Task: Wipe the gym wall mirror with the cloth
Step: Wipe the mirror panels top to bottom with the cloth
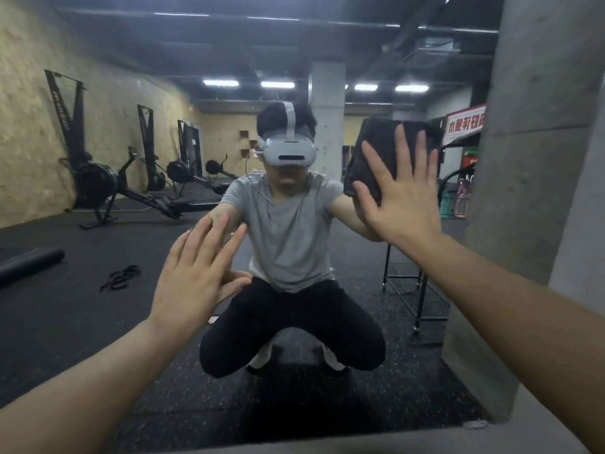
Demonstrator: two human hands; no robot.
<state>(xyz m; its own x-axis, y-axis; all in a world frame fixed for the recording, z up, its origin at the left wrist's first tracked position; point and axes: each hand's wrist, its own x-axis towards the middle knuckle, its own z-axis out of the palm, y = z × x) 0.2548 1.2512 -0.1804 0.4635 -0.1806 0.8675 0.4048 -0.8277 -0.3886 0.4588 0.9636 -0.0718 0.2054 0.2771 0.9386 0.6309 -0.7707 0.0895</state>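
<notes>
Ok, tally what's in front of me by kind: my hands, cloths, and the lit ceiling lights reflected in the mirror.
Hands: 2, left hand and right hand
Black cloth: 1
Lit ceiling lights, reflected: 4
Total: 7

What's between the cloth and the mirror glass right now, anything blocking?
Nothing visible. The right hand presses the dark cloth flat against the mirror with straight fingers. The left hand lies flat on bare glass, lower and apart from the cloth.
</notes>
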